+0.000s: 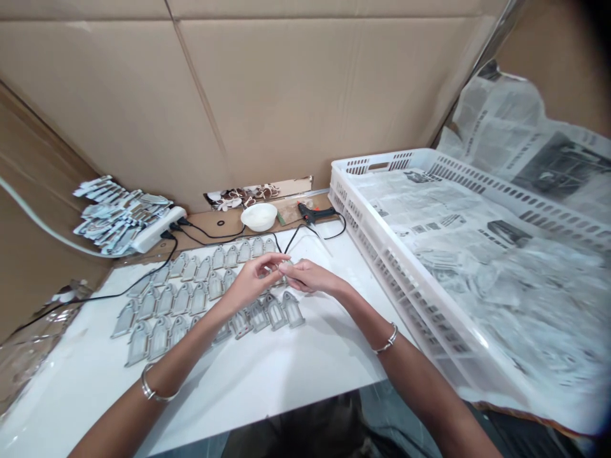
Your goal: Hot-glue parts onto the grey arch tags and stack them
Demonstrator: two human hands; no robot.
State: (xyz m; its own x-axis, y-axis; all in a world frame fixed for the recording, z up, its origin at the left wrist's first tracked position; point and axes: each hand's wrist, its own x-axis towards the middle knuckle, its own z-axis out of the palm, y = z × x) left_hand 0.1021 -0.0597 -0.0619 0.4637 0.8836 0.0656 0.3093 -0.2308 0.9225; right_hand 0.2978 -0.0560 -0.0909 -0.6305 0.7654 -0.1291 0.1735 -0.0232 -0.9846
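My left hand (255, 278) and my right hand (309, 277) meet above the white table, fingertips pinched together. Whatever sits between them is small and mostly covered by the fingers, so I cannot make it out. Below and to the left, rows of small grey, arch-topped frame pieces (167, 298) lie flat on the white tabletop (329, 356). The nearest of these pieces (292, 310) lies just under my right hand. My left forearm hides part of the rows.
A white plastic crate (396, 248) lined with newspaper stands at right. Toward the back are a glue gun (315, 213), a white bowl (259, 217) and a power strip (156, 230) with black cords. A pile of small pieces (114, 213) sits back left, before a cardboard wall (267, 95).
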